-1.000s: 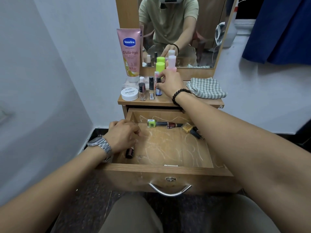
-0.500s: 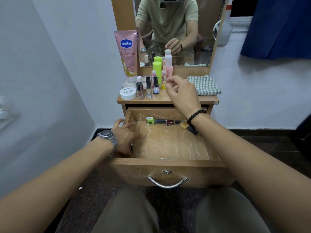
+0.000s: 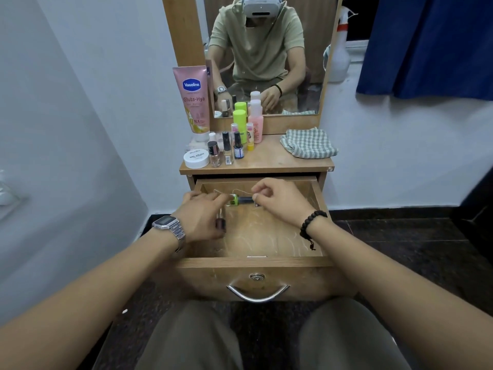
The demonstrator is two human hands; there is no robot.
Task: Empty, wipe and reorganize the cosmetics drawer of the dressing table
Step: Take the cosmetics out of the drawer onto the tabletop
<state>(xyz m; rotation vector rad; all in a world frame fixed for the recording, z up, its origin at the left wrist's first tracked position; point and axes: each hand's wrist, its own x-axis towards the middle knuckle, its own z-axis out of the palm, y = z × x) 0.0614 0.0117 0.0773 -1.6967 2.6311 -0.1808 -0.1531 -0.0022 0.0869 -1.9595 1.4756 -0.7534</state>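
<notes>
Emptying stage, drawer (image 3: 256, 263) pulled out, mostly bare.

Left to right. Tube (image 3: 192, 101) stands at 10 o'clock on the bench (image 3: 269, 162), with a white jar (image 3: 196, 158) and a cluster of small bottles (image 3: 226, 150) beside it.

Left hand (image 3: 202, 218) is over the drawer's left side, fingers curled round a small dark bottle (image 3: 221, 223); the grip is partly hidden by the hand itself.

At the drawer's back wall, 12 o'clock, a green-capped bottle (image 3: 234, 200) lies on its side, long axis left–right, green end toward the left hand. It sits between the two hands, near both.

Right hand (image 3: 280, 201) hovers over the back right of the drawer, fingers loosely curled; I cannot tell if it holds anything. Whatever lies under it is hidden.

Folded cloth (image 3: 308, 144) waits at 2 o'clock on the bench.

Judgement: right hand looks better placed for the lying bottle, since the left is occupied.
</notes>
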